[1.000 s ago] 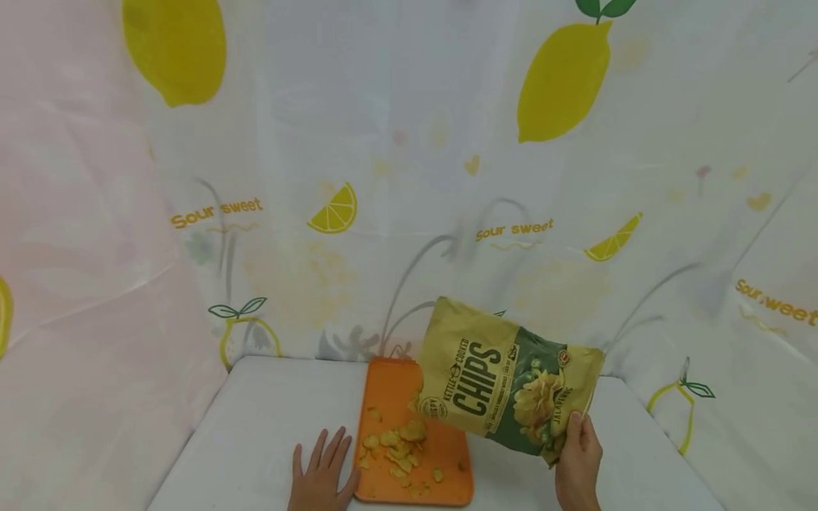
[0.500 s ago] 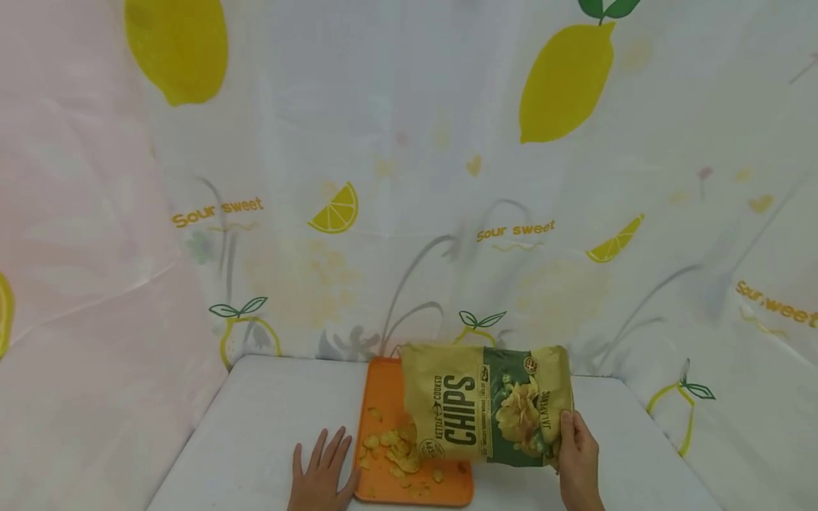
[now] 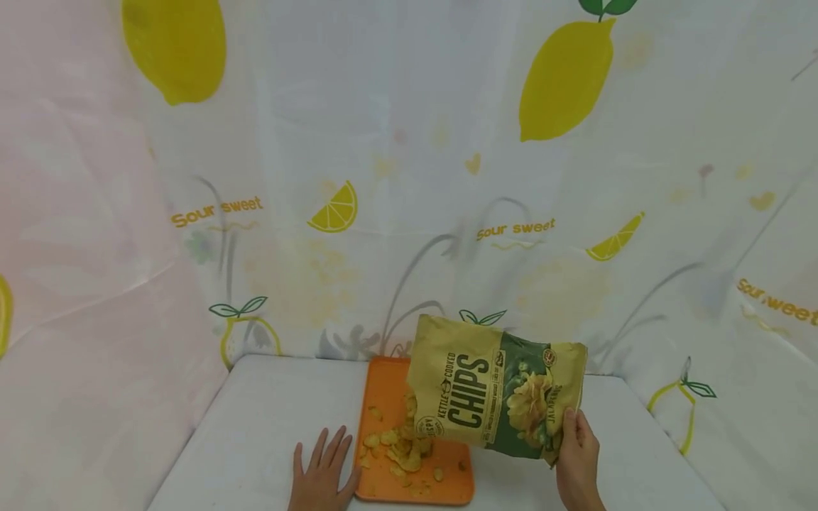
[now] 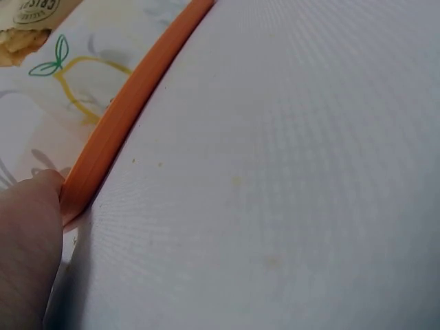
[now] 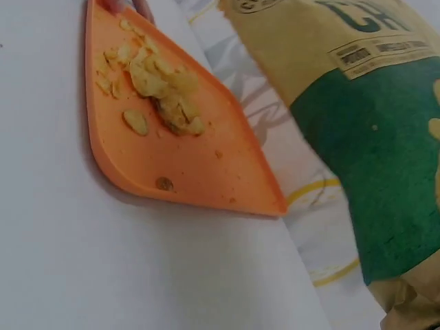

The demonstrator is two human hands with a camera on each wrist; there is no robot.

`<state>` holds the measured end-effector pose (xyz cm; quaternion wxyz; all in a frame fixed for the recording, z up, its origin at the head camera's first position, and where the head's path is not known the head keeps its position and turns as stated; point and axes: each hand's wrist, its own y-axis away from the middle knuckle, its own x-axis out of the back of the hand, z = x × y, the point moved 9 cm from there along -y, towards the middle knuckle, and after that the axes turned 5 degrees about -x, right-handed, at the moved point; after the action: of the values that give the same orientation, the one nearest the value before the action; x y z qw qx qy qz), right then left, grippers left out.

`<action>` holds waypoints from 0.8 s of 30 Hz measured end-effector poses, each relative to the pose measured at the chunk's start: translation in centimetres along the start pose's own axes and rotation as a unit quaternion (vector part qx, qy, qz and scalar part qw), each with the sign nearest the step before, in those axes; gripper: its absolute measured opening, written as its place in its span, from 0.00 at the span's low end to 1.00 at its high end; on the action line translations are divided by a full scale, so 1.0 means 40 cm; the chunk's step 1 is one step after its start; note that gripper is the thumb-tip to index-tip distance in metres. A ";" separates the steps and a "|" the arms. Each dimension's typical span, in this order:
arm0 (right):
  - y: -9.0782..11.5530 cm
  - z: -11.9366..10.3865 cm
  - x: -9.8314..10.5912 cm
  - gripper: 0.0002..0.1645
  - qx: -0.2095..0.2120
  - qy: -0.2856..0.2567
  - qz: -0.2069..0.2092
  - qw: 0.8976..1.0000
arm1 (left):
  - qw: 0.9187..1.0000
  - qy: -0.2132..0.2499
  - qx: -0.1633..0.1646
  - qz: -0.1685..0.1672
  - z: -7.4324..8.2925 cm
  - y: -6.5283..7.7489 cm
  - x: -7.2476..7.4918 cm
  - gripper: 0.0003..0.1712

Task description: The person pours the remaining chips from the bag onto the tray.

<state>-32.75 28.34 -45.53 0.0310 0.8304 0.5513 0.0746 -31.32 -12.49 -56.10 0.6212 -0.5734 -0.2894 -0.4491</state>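
My right hand [image 3: 578,461] grips the lower right corner of a tan and green chip bag [image 3: 469,387], thumb on its front. The bag lies sideways in the air, its left end over an orange tray [image 3: 447,490]. Potato chips [image 3: 402,454] lie heaped and scattered on the tray, with more chips showing at the bag's left end. In the right wrist view the chip pile [image 5: 155,79] sits toward the tray's far end. My left hand [image 3: 322,472] rests on the table with fingers spread and straight. Its thumb [image 4: 41,199] touches the tray's side.
A white table surface [image 3: 255,426] runs to both sides of the tray. Behind it hangs a pale curtain [image 3: 409,177] with printed lemons, which also closes in the left and right sides. Small crumbs [image 4: 160,164] dot the table beside the tray.
The bag in my right hand dips toward the tray, then rises again with its left end tilted up. The chip heap looks a little bigger. My left hand stays in place.
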 end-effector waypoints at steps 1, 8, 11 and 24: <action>0.002 0.002 0.000 0.36 0.000 -0.004 -0.002 1.000 | 1.000 0.000 -0.002 0.004 0.000 0.001 -0.001 0.35; 0.002 0.004 0.003 0.37 0.010 -0.036 0.014 0.999 | 0.999 0.015 0.011 -0.028 -0.010 -0.004 -0.030 0.35; -0.003 0.004 -0.003 0.37 0.005 -0.023 0.009 1.000 | 0.998 0.019 0.021 -0.052 -0.013 -0.008 -0.030 0.35; -0.003 0.000 -0.007 0.38 -0.003 -0.025 -0.001 1.000 | 0.999 0.008 0.016 -0.032 -0.004 -0.006 -0.005 0.35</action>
<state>-32.97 28.12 -45.56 0.0476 0.8314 0.5508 0.0558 -31.64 -12.59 -56.18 0.6178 -0.5506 -0.3093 -0.4685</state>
